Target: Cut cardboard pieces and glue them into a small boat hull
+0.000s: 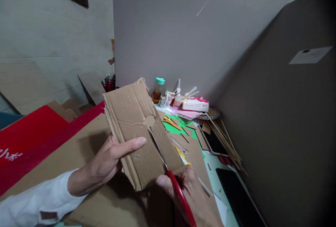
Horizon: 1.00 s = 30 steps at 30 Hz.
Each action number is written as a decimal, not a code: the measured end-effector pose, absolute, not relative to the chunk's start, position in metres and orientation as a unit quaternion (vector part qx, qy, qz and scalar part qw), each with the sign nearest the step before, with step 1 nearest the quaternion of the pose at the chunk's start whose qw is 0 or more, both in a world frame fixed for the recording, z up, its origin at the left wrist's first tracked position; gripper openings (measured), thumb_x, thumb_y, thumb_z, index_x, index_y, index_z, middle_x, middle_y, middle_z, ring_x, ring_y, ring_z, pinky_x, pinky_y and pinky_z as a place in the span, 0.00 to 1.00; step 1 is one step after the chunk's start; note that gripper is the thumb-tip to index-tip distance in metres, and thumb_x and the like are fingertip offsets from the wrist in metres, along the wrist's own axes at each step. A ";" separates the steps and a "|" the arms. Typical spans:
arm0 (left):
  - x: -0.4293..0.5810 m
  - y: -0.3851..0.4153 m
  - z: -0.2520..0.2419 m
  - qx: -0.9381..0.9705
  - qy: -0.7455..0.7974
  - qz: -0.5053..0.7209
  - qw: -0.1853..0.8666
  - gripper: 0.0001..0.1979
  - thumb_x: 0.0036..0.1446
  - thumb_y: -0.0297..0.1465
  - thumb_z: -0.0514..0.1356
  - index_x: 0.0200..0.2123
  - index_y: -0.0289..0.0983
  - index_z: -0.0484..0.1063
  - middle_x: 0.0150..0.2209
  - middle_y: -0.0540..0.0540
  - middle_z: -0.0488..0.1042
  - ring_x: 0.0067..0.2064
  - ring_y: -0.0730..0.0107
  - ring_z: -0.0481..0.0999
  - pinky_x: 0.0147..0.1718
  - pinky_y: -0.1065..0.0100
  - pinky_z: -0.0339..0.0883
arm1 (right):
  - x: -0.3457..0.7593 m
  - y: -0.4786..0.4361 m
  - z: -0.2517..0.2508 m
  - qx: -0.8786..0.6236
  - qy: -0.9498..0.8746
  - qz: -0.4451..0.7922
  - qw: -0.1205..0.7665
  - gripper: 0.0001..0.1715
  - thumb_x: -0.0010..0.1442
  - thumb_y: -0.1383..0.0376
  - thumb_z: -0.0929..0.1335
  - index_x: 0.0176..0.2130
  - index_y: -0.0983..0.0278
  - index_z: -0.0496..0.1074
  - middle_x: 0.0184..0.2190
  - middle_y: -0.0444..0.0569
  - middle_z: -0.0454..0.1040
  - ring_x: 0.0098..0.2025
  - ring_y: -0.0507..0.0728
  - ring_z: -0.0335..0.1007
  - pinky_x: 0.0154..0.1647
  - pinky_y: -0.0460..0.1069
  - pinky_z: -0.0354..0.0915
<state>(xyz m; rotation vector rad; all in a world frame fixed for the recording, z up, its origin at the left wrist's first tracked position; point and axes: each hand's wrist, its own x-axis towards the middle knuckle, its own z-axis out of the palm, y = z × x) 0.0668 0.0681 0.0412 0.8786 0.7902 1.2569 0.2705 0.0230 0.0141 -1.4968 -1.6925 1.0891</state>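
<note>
A folded or layered piece of corrugated cardboard [131, 110] is tilted up in front of me. My left hand [114, 157] grips its left side, thumb lying across the front. In my right hand [194, 192] is a pair of red-handled scissors [181, 197], held near the cardboard's lower right corner. One blade runs up over the cardboard's face, its tip just below a round outline [150, 120]. Whether that circle is a hole or a marked patch, I cannot tell. The other blade is hidden, as are most of my right fingers.
Orange-handled scissors [172, 122] lie on a green sheet among cardboard scraps. Behind stand a teal-lidded bottle [158, 90], cups with tools and a tissue pack [195, 105]. Wooden sticks [227, 139] and a black tablet-like slab [237, 197] are at right. A red box [34, 125] is at left.
</note>
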 end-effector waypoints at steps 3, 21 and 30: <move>0.068 0.068 0.040 0.395 0.342 0.562 0.641 0.34 0.49 0.32 0.73 0.60 0.43 0.73 0.49 0.45 0.84 0.53 0.46 0.80 0.51 0.57 0.76 | 0.263 0.026 0.022 -0.509 -0.644 0.460 0.339 0.18 0.59 0.50 0.73 0.41 0.60 0.80 0.39 0.48 0.81 0.43 0.62 0.77 0.47 0.52 0.70; 0.069 0.066 0.036 0.412 0.334 0.520 0.669 0.33 0.50 0.33 0.72 0.60 0.45 0.73 0.46 0.47 0.85 0.51 0.51 0.82 0.52 0.61 0.75 | 0.256 0.027 0.032 -0.572 -0.593 0.459 0.331 0.20 0.50 0.46 0.75 0.32 0.58 0.79 0.35 0.49 0.79 0.43 0.65 0.74 0.47 0.56 0.71; 0.073 0.062 0.035 0.427 0.317 0.499 0.684 0.31 0.53 0.33 0.71 0.61 0.46 0.72 0.46 0.46 0.85 0.47 0.52 0.84 0.41 0.65 0.78 | 0.260 0.022 0.026 -0.585 -0.581 0.451 0.341 0.26 0.52 0.42 0.73 0.24 0.59 0.67 0.24 0.43 0.62 0.28 0.56 0.61 0.28 0.50 0.64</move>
